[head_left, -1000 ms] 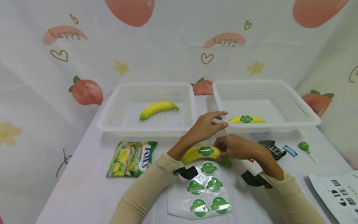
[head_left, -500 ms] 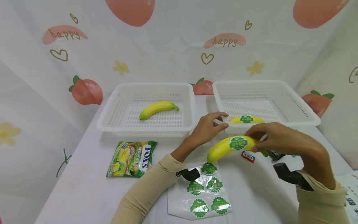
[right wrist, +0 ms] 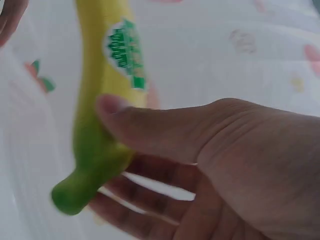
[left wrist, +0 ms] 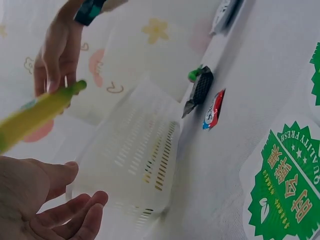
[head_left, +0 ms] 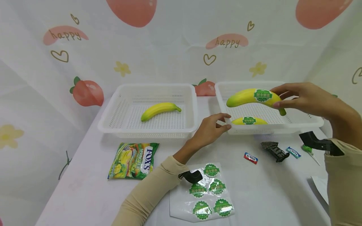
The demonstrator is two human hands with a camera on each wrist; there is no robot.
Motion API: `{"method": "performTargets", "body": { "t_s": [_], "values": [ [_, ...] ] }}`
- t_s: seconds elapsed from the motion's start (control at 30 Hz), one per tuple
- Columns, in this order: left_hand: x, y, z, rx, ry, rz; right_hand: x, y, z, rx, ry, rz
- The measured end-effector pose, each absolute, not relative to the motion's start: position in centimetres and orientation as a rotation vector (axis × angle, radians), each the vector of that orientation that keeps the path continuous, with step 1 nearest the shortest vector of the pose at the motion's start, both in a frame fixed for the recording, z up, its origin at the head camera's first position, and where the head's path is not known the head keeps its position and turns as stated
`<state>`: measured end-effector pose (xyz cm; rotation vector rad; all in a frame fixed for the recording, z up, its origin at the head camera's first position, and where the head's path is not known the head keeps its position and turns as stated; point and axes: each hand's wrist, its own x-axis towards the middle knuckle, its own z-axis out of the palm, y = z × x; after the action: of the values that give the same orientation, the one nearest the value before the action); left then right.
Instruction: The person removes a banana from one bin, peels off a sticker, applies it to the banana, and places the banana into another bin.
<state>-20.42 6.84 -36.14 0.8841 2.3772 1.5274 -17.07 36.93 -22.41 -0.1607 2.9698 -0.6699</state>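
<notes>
In the head view, my right hand (head_left: 304,97) holds a yellow banana (head_left: 246,97) by its green stem end, above the right white basket (head_left: 299,127). A round green-and-white sticker (head_left: 263,95) is on this banana. Thumb and fingers grip it in the right wrist view, where the stem (right wrist: 72,195) points down. Inside that basket lies another stickered banana (head_left: 240,121), partly hidden by the front wall. My left hand (head_left: 209,130) is at the basket's near left corner, fingers loosely bent and apart; whether they touch the rim cannot be told. A sticker sheet (head_left: 181,204) lies below the left forearm.
The left white basket (head_left: 113,129) holds a banana (head_left: 159,110) without a visible sticker. In front lies a green snack bag (head_left: 133,160). To the right are a small red-and-blue packet (head_left: 250,158), a black wrapper (head_left: 275,151), a blue-and-white sweet (head_left: 293,152) and a lollipop (head_left: 311,153).
My right hand has lifted the stickered banana off the table by the sticker sheet and carried it right and away, over the right basket. The left hand has barely moved.
</notes>
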Motion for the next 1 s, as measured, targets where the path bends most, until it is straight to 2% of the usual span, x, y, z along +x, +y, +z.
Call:
{"method": "performTargets", "body": {
  "t_s": [0.23, 0.5, 0.73, 1.0],
  "values": [
    [-20.4, 6.7, -36.1, 0.87, 2.364, 1.535, -21.8, 37.3, -22.5, -0.142, 2.875, -0.656],
    [-20.4, 6.7, -36.1, 0.866, 2.339, 1.549, -25.8, 38.4, -25.3, -0.073, 2.763, -0.718],
    [-20.1, 6.8, -36.0, 0.862, 2.325, 1.561, -26.7, 39.7, -27.5, 0.01, 2.697, -0.786],
    [-20.2, 6.8, -36.1, 0.854, 2.349, 1.545, -26.9, 39.9, -29.2, -0.019, 2.606, -0.68]
  ]
}}
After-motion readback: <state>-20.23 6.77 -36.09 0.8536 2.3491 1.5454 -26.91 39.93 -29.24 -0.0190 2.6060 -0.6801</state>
